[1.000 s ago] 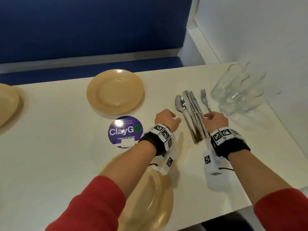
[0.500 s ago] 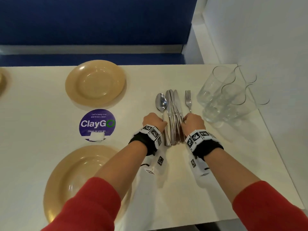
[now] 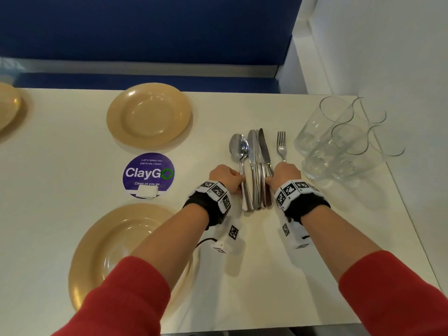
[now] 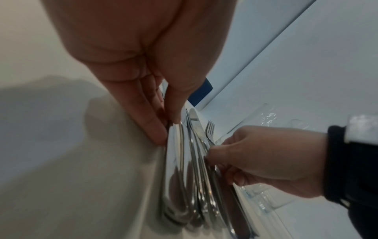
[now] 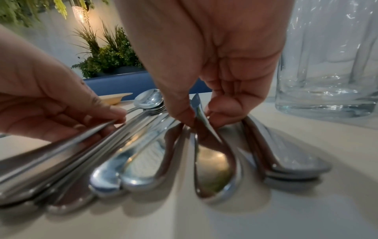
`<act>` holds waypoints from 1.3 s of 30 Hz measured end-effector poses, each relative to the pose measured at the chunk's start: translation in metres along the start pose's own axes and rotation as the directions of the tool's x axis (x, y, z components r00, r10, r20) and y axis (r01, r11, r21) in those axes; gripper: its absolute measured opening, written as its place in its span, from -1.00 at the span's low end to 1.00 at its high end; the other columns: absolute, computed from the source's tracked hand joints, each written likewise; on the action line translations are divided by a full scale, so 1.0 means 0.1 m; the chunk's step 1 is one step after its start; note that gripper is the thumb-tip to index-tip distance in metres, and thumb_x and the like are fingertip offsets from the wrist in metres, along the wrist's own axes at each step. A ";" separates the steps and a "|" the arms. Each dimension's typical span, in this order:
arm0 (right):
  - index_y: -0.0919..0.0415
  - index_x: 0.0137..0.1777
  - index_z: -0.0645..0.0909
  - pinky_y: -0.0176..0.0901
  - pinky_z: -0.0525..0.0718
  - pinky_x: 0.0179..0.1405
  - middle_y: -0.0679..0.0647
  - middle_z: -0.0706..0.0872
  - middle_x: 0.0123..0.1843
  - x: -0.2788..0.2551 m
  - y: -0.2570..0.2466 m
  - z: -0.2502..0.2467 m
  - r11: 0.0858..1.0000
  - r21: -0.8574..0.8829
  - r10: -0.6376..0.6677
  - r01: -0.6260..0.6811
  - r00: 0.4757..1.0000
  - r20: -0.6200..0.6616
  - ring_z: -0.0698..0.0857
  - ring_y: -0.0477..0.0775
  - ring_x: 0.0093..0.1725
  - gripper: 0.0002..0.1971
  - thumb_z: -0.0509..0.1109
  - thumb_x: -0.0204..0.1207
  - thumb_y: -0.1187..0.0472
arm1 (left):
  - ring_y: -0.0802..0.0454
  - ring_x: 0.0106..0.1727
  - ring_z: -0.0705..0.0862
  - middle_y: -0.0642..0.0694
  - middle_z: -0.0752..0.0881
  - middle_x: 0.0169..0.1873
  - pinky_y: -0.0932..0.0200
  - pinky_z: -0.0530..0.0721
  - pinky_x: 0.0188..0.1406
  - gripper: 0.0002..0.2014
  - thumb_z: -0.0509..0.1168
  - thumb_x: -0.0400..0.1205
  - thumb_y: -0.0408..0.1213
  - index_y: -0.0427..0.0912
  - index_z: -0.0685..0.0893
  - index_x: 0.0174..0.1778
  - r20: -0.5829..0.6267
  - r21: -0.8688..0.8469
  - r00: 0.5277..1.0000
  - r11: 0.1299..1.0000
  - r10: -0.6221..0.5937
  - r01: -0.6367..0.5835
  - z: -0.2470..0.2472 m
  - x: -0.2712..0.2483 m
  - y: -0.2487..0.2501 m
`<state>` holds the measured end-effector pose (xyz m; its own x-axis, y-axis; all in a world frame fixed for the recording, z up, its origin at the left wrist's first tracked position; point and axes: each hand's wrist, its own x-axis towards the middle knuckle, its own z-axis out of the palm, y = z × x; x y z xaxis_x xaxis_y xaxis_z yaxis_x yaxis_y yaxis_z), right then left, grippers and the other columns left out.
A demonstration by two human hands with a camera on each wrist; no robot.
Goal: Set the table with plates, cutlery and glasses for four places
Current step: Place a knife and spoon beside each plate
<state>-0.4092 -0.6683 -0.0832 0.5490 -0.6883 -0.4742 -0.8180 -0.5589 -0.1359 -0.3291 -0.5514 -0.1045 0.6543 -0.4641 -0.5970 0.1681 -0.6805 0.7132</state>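
Observation:
A bundle of steel cutlery lies on the white table (image 3: 60, 178): stacked spoons (image 3: 238, 146), knives (image 3: 257, 151) and forks (image 3: 281, 144), with the handles toward me. My left hand (image 3: 240, 177) pinches a spoon handle (image 5: 106, 125) at the bundle's left side. My right hand (image 3: 268, 179) pinches a knife handle (image 5: 204, 129) between thumb and fingertips and tips it on edge. Three tan plates are in view: one far (image 3: 148, 115), one near under my left forearm (image 3: 104, 251), and one at the left edge (image 3: 7, 105). Several clear glasses (image 3: 339, 137) stand at the right.
A round purple ClayGo sticker (image 3: 148, 174) sits between the two nearer plates. A white wall (image 3: 388, 57) runs close along the right side behind the glasses. A blue bench back (image 3: 145, 32) lies beyond the far table edge.
Both hands have closed in on the cutlery handles. The left moved right onto the spoon handle, the right settled on a knife handle. My head view has shifted to centre on the cutlery.

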 end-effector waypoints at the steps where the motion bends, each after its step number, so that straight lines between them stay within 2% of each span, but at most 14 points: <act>1: 0.25 -0.41 0.39 -0.19 0.55 -0.18 0.09 0.55 -0.36 -0.01 0.01 0.00 1.000 0.028 -0.001 0.001 1.000 0.000 0.60 0.15 -0.20 -0.66 0.40 0.54 0.20 | -0.06 -0.17 0.80 -0.10 0.76 -0.33 0.04 0.76 0.08 -0.74 0.38 0.59 -0.23 -0.12 0.63 -0.44 0.006 -0.018 1.000 1.000 0.005 -0.005 -0.02 -0.01 0.00; 3: 0.36 -0.13 0.54 -0.14 0.55 -0.13 0.24 0.70 -0.09 -0.06 0.02 -0.02 0.996 0.089 0.004 -0.002 1.000 -0.027 0.68 0.25 -0.04 -0.85 0.37 0.55 0.25 | 0.02 -0.31 0.75 -0.09 0.74 -0.35 0.11 0.78 -0.01 -0.77 0.37 0.61 -0.27 -0.16 0.63 -0.38 0.026 -0.088 1.000 0.996 0.015 -0.013 -0.08 -0.05 0.00; 5: 0.41 0.14 0.53 -0.13 0.51 -0.10 0.31 0.70 0.10 -0.15 0.05 -0.03 0.990 0.143 0.006 0.006 0.997 -0.082 0.68 0.29 0.11 -0.78 0.31 0.57 0.28 | 0.07 -0.34 0.73 -0.11 0.74 -0.33 0.17 0.79 -0.11 -0.82 0.36 0.62 -0.29 -0.19 0.63 -0.31 0.034 -0.151 0.999 0.988 0.030 -0.024 -0.18 -0.11 0.00; 7: 0.37 0.21 0.51 -0.10 0.55 -0.02 0.29 0.70 0.13 -0.28 0.04 -0.01 0.981 0.190 -0.023 0.048 0.991 -0.134 0.67 0.27 0.14 -0.75 0.27 0.59 0.28 | 0.06 -0.34 0.74 -0.13 0.75 -0.30 0.22 0.79 -0.18 -0.86 0.35 0.62 -0.30 -0.21 0.63 -0.25 0.018 -0.191 0.999 0.981 0.042 -0.038 -0.29 -0.18 -0.02; 10: 0.26 0.22 0.56 -0.12 0.59 0.08 0.21 0.74 0.13 -0.58 -0.06 0.08 0.946 0.307 -0.074 0.102 0.992 -0.102 0.69 0.20 0.12 -0.73 0.35 0.56 0.22 | 0.06 -0.38 0.73 -0.13 0.74 -0.33 0.26 0.79 -0.29 -0.83 0.35 0.62 -0.32 -0.20 0.61 -0.29 -0.053 -0.240 0.996 0.968 0.067 -0.078 -0.49 -0.30 -0.08; 13: 0.23 0.24 0.58 -0.16 0.57 0.11 0.16 0.72 0.16 -0.89 -0.24 0.29 0.937 0.326 -0.150 0.122 0.987 0.061 0.69 0.17 0.17 -0.69 0.41 0.53 0.17 | 0.06 -0.42 0.70 -0.13 0.71 -0.38 0.32 0.75 -0.46 -0.81 0.34 0.63 -0.35 -0.21 0.59 -0.32 -0.096 -0.289 0.992 0.951 0.087 -0.111 -0.63 -0.47 -0.18; 18: 0.16 -0.08 0.59 -0.08 0.68 0.12 0.20 0.74 0.11 -1.27 -0.46 0.82 0.943 0.321 -0.156 0.087 0.969 0.194 0.73 0.20 0.09 -0.88 0.46 0.46 0.19 | 0.06 -0.45 0.69 -0.14 0.70 -0.40 0.24 0.79 -0.37 -0.81 0.34 0.62 -0.35 -0.19 0.59 -0.32 -0.094 -0.278 0.987 0.948 0.134 -0.155 -0.75 -0.78 -0.44; 22: 0.22 0.13 0.59 -0.13 0.57 0.08 0.17 0.71 0.13 -1.49 -0.50 1.02 0.952 0.288 -0.150 0.109 0.981 0.125 0.66 0.20 0.17 -0.76 0.40 0.49 0.21 | 0.00 -0.41 0.69 -0.17 0.71 -0.36 0.18 0.80 -0.30 -0.82 0.35 0.62 -0.36 -0.18 0.58 -0.32 -0.040 -0.265 0.988 0.952 0.149 -0.154 -0.73 -1.00 -0.65; 25: 0.19 0.06 0.59 -0.15 0.57 0.00 0.16 0.72 0.09 -1.60 -0.48 1.10 0.951 0.287 -0.145 0.119 0.987 0.071 0.67 0.20 0.12 -0.81 0.42 0.46 0.25 | 0.02 -0.44 0.68 -0.13 0.68 -0.39 0.26 0.76 -0.44 -0.81 0.33 0.63 -0.39 -0.17 0.55 -0.31 0.008 -0.251 0.990 0.959 0.141 -0.134 -0.67 -1.11 -0.76; 28: 0.16 0.01 0.61 -0.21 0.50 -0.11 0.18 0.74 0.07 -1.66 -0.44 1.16 0.941 0.320 -0.121 0.108 0.992 0.022 0.68 0.20 0.08 -0.85 0.33 0.47 0.32 | 0.02 -0.44 0.69 -0.12 0.67 -0.40 0.24 0.76 -0.43 -0.79 0.31 0.63 -0.41 -0.17 0.54 -0.32 0.064 -0.214 0.989 0.970 0.130 -0.114 -0.62 -1.21 -0.83; 31: 0.22 0.04 0.67 -0.18 0.57 0.01 0.19 0.78 0.00 -1.66 -0.40 1.13 0.924 0.367 -0.100 0.105 0.994 -0.034 0.71 0.19 0.07 -0.84 0.32 0.51 0.27 | 0.05 -0.45 0.69 -0.13 0.67 -0.40 0.28 0.76 -0.45 -0.79 0.31 0.63 -0.42 -0.17 0.54 -0.32 0.096 -0.186 0.989 0.978 0.109 -0.090 -0.56 -1.28 -0.88; 34: 0.24 -0.06 0.70 -0.05 0.72 0.07 0.17 0.79 -0.19 -1.65 -0.41 1.01 0.787 0.610 -0.063 0.090 0.996 -0.067 0.79 0.20 -0.12 -0.76 0.26 0.62 0.12 | 0.02 -0.40 0.73 -0.15 0.70 -0.37 0.19 0.79 -0.32 -0.82 0.34 0.62 -0.39 -0.16 0.55 -0.29 0.116 -0.161 0.989 0.985 0.089 -0.069 -0.49 -1.32 -0.92; 36: 0.16 -0.11 0.68 -0.09 0.77 -0.04 0.07 0.73 -0.32 -1.65 -0.43 0.90 0.684 0.727 -0.058 0.055 0.998 -0.021 0.77 0.14 -0.26 -0.73 0.21 0.65 0.06 | -0.06 -0.32 0.78 -0.19 0.75 -0.32 0.08 0.82 -0.18 -0.83 0.39 0.59 -0.35 -0.17 0.57 -0.30 0.137 -0.124 0.986 0.989 0.098 -0.081 -0.43 -1.35 -0.92; 39: 0.22 -0.02 0.72 -0.17 0.78 -0.11 0.10 0.74 -0.25 -1.63 -0.41 0.81 0.708 0.705 -0.085 0.042 0.996 0.026 0.76 0.10 -0.25 -0.80 0.32 0.60 0.12 | -0.08 -0.28 0.78 -0.19 0.76 -0.31 0.02 0.79 -0.01 -0.83 0.43 0.55 -0.37 -0.16 0.60 -0.33 0.168 -0.099 0.979 0.990 0.115 -0.099 -0.39 -1.40 -0.91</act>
<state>-0.4794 -0.4960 -0.0711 0.6116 -0.6261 -0.4837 -0.6773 -0.0984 -0.7291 -0.4075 -0.4022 -0.0714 0.5359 -0.6278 -0.5646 0.1750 -0.5716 0.8016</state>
